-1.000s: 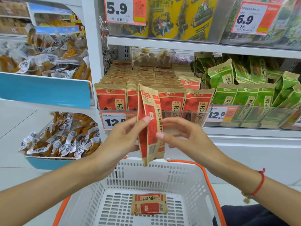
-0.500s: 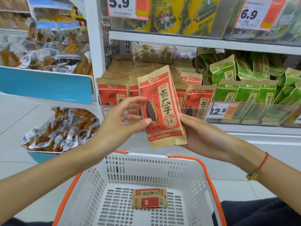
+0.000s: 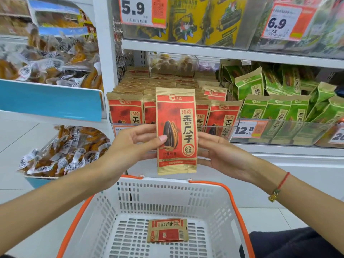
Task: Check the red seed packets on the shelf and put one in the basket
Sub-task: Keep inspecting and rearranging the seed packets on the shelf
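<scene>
Hands: left [image 3: 130,144] & right [image 3: 221,155] grip red packet [image 3: 176,131] upright, thumb on front, above basket [image 3: 214,198].

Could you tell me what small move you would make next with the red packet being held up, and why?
Probably lower the red seed packet straight down and release it into the basket. Both the left hand and the right hand hold it upright, front facing the camera, directly above the basket's open top, where another red packet already lies flat.
</scene>
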The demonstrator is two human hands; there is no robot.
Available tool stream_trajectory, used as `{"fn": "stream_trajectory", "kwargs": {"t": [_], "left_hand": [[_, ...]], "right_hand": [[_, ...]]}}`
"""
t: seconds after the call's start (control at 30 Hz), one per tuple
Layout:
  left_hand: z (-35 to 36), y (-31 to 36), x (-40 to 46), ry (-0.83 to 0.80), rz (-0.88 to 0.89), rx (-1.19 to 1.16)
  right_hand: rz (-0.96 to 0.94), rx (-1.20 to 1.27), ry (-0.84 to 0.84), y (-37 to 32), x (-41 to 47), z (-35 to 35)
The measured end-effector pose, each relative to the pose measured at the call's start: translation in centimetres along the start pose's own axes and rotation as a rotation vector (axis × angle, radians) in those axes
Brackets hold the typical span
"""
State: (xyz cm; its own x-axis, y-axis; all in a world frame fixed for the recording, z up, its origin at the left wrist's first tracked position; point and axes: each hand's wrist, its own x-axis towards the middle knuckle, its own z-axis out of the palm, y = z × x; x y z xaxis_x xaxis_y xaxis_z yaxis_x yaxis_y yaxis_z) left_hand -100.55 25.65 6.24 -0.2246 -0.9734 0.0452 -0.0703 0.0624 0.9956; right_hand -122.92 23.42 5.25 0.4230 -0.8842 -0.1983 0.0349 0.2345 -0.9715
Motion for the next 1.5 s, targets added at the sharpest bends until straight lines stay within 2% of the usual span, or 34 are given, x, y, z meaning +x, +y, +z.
{"fn": "stream_trajectory", "kwargs": {"t": [0.27, 0.5, 0.67, 0.87, 0.93, 1.03, 1.23, 1.4, 1.5], "left_hand": [[0.4, -0.5, 0.2, 0.039, 0.047, 0.019], [1.4, 0.0, 0.8, 0.004, 0.125, 0.048], [2.6, 4.3, 3.1, 0.012, 0.310, 0.130], [5.0, 10.4, 8.5, 0.028, 0.549, 0.345], [5.6, 10.9, 10.5, 0.040, 0.553, 0.429], [5.9, 10.4, 13.0, 0.035, 0.544, 0.537], [5.7, 9.4, 15.4, -0.116, 0.354, 0.735], [6.3, 10.3, 16.2, -0.109, 0.414, 0.837], [7.0, 10.1, 16.9, -0.137, 0.415, 0.954]], "right_hand": [[-0.238, -0.304, 0.289, -0.1, -0.9, 1.7], [-0.333, -0.410, 0.288, -1.3, -1.9, 1.3], [-0.496, -0.469, 0.342, -5.0, -2.4, -0.2], [-0.814, -0.768, 0.581, -11.6, -2.8, -4.3], [-0.799, -0.882, 0.642, -12.8, -2.4, -5.9], [-0.679, -0.889, 0.603, -13.2, -1.2, -7.9], [-0.461, -1.081, 0.525, -12.6, 0.2, -10.7], [-0.295, -1.297, 0.395, -12.6, 1.6, -11.1], [-0.321, -1.297, 0.352, -13.0, 2.6, -11.1]]}}
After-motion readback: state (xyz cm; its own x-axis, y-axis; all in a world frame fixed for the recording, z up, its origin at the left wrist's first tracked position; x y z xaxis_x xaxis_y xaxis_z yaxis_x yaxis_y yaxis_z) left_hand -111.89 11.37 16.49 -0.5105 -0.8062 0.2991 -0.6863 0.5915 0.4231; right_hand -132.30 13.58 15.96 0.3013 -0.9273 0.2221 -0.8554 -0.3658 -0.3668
